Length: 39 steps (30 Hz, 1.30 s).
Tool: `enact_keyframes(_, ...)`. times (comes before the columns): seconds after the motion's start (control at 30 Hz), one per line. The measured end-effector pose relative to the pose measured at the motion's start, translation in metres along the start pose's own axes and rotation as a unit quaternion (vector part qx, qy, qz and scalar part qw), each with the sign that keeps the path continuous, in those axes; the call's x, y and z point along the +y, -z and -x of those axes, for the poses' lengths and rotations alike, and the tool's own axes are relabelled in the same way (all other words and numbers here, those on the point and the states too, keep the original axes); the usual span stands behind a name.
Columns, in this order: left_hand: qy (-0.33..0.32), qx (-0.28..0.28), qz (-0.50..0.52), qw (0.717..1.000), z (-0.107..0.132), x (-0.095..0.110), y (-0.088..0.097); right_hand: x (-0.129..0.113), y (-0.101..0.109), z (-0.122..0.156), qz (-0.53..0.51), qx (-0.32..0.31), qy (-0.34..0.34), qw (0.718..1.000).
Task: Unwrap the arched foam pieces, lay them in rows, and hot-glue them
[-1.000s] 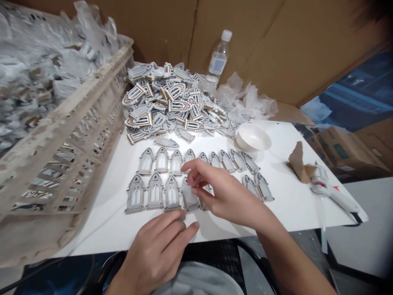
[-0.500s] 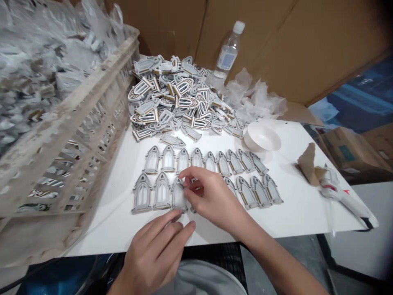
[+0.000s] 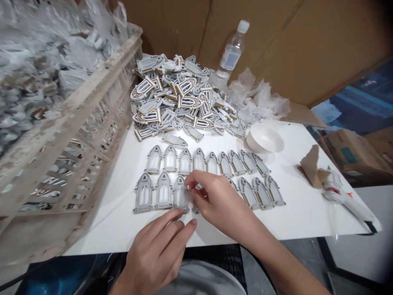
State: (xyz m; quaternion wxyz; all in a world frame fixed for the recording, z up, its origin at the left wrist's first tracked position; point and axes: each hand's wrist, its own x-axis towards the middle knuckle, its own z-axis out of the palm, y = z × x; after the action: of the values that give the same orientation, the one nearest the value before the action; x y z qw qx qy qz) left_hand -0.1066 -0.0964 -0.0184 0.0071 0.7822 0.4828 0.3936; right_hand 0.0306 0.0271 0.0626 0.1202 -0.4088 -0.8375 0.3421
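Two rows of small grey arched window frames lie on the white table (image 3: 113, 221). My right hand (image 3: 215, 196) is over the front row, thumb and forefinger pinched above the third frame from the left (image 3: 181, 194). Whatever the pinch holds is too small to make out, and the hand covers the frames in the middle of that row. My left hand (image 3: 159, 246) is nearer the table's front edge, fingers stretched out and apart. Its forefinger tip is at the lower edge of the third frame. Two front-row frames (image 3: 143, 194) lie to the left, uncovered.
Behind the rows is a heap of similar window frames (image 3: 187, 100). A plastic crate (image 3: 101, 98) full of bagged pieces borders the left. Farther back stand a bottle (image 3: 230, 55) and crumpled plastic (image 3: 260, 96). A white bowl (image 3: 265, 137), torn cardboard (image 3: 310, 164) and glue gun (image 3: 346, 200) are rightward.
My right hand's pinched fingers have shifted slightly up and right over the third frame. My left hand has barely moved. The whole view has shifted slightly.
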Motion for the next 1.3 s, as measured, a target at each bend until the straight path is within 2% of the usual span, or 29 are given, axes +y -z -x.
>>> enact_keyframes(0.2,-0.001,0.009,0.001,1.000,0.000,0.001,-0.001,0.009,0.012,0.004,-0.070,0.002,-0.042,0.997)
enact_keyframes(0.3,-0.003,0.010,0.003,1.000,0.000,0.000,-0.002,0.011,0.019,0.006,-0.071,-0.001,-0.050,0.996)
enact_keyframes(0.53,-0.006,0.008,0.013,1.000,-0.002,0.000,0.000,-0.002,0.016,0.009,0.060,-0.066,0.013,0.996)
enact_keyframes(0.73,-0.007,0.016,0.004,1.000,-0.004,0.001,0.001,-0.004,0.009,0.020,0.189,-0.142,0.049,0.970)
enact_keyframes(1.03,-0.009,0.019,0.002,1.000,-0.003,0.002,0.001,-0.010,0.000,0.028,0.204,-0.166,0.068,0.962)
enact_keyframes(1.3,-0.016,0.019,0.010,1.000,-0.001,0.000,0.001,-0.009,0.002,0.027,0.189,-0.173,0.065,0.964)
